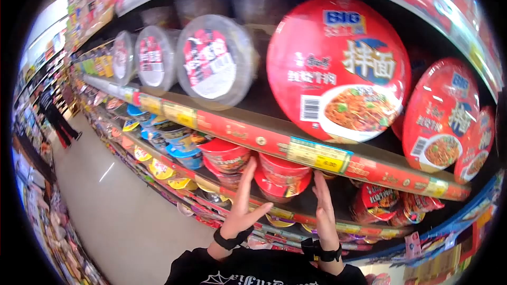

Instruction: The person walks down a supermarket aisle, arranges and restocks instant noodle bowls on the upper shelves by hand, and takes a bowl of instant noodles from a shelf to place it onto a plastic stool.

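Note:
Two stacked red instant noodle bowls (282,179) sit on the lower shelf, between my hands. My left hand (244,208) is open at their left side, fingers stretched upward and thumb spread toward the right. On their right side my right hand (324,206) is open too, fingers straight and palm turned inward. Whether either palm touches the bowls I cannot tell. Another stack of red noodle bowls (227,158) stands just left of my left fingertips. Above, a large red noodle bowl (338,37) faces out from the upper shelf, its lid showing noodles.
A red shelf edge with price tags (319,155) runs just above my fingertips. Clear-lidded tubs (214,63) line the upper shelf at left, and more red bowls (441,113) stand at right. The aisle floor (121,195) stretches left, where a person (55,113) stands far off.

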{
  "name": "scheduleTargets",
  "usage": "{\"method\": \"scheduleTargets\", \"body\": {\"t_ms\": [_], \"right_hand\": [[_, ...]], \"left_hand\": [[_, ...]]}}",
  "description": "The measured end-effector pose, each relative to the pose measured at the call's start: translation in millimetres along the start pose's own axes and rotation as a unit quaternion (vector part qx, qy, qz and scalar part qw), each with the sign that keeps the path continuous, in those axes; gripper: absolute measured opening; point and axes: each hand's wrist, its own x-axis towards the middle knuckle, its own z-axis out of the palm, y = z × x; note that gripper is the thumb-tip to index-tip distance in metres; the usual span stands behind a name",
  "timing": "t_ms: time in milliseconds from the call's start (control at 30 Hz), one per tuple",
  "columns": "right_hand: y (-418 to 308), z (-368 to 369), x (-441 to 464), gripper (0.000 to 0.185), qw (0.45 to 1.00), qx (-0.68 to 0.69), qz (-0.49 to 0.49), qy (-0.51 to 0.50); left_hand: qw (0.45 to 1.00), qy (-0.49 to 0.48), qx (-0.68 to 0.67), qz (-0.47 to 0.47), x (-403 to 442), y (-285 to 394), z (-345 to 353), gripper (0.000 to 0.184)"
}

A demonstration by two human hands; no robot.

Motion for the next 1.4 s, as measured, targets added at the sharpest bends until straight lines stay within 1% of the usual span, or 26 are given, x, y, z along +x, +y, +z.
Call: {"method": "scheduleTargets", "body": {"t_ms": [100,233,300,433,500,533,567,600,667,700,767,833,900,967,1033,1100,1133,1233,1267,1367,1400], "right_hand": [[8.7,7.4,3.3,0.090,1.000,0.010,0.004,0.005],[-1.8,22.8,12.3,0.092,0.999,0.000,-0.005,0.033],[-8.4,23.6,13.5,0.093,0.999,-0.007,0.003,0.047],[3.0,14.3,0.9,0.091,0.996,-0.011,-0.004,0.089],[4.6,9.0,-7.9,0.087,0.995,-0.018,-0.019,0.095],[5.8,6.1,-13.9,0.085,0.994,-0.010,-0.018,0.106],[7.3,2.9,-21.9,0.083,0.993,-0.003,-0.016,0.119],[8.4,0.5,-32.3,0.081,0.987,0.047,0.015,0.152],[-4.2,-5.6,-45.8,0.077,0.979,0.082,0.059,0.177],[-9.8,-10.0,-54.6,0.075,0.973,0.099,0.080,0.191],[-5.0,-21.8,-72.8,0.073,0.968,0.092,0.101,0.212],[-3.9,-29.9,-90.2,0.074,0.961,0.096,0.115,0.231],[-8.8,-34.3,-105.5,0.082,0.959,0.103,0.097,0.246],[-20.6,-40.7,-118.4,0.085,0.957,0.077,0.081,0.267],[-20.4,-52.2,-139.5,0.080,0.952,0.037,0.081,0.293],[-31.6,-61.2,-154.3,0.075,0.945,-0.007,0.090,0.314],[-38.2,-64.3,-160.4,0.069,0.942,-0.011,0.093,0.323],[-55.3,-66.4,-180.2,0.068,0.922,-0.021,0.073,0.379],[-63.6,-68.7,-185.1,0.068,0.918,-0.020,0.079,0.387],[-80.6,-75.3,-208.3,0.068,0.900,-0.057,0.094,0.421],[-83.8,-77.8,-216.6,0.068,0.894,-0.073,0.095,0.432]], "left_hand": [[1.000,-0.022,-0.011,-0.007,4.9,0.6,1.4,0.094],[0.998,-0.025,0.064,0.005,5.0,-0.2,1.9,0.099],[0.998,-0.010,0.060,0.006,5.1,0.1,0.9,0.096],[0.996,0.002,0.092,0.019,4.1,18.3,2.2,0.091],[0.993,-0.005,0.118,0.004,-3.7,26.5,9.6,0.091],[0.990,0.006,0.142,0.012,-7.0,31.5,13.8,0.090],[0.990,0.009,0.144,0.001,-9.4,38.2,16.9,0.087],[0.989,0.008,0.150,0.003,-10.5,44.7,19.3,0.084],[0.986,-0.004,0.164,0.019,-11.3,51.2,26.5,0.078],[0.985,-0.005,0.171,0.008,-12.9,52.5,33.0,0.076],[0.990,-0.018,0.136,0.023,-12.8,49.0,46.9,0.075],[0.990,-0.030,0.138,0.027,-12.1,50.4,61.4,0.078],[0.990,-0.056,0.127,0.035,-9.5,47.1,77.1,0.079],[0.993,-0.106,0.058,-0.017,-14.0,45.8,93.4,0.085],[0.990,-0.141,0.000,-0.028,-18.3,37.9,111.3,0.088],[0.986,-0.156,-0.030,-0.060,-21.0,43.7,126.6,0.095],[0.983,-0.163,-0.045,-0.077,-22.8,46.4,134.7,0.098],[0.981,-0.185,-0.060,-0.016,-28.5,46.2,157.2,0.101],[0.981,-0.187,-0.058,0.012,-26.5,54.3,165.8,0.093],[0.969,-0.215,-0.122,-0.007,-39.2,48.9,191.2,0.095],[0.963,-0.224,-0.148,-0.025,-39.8,58.7,199.5,0.097]]}}
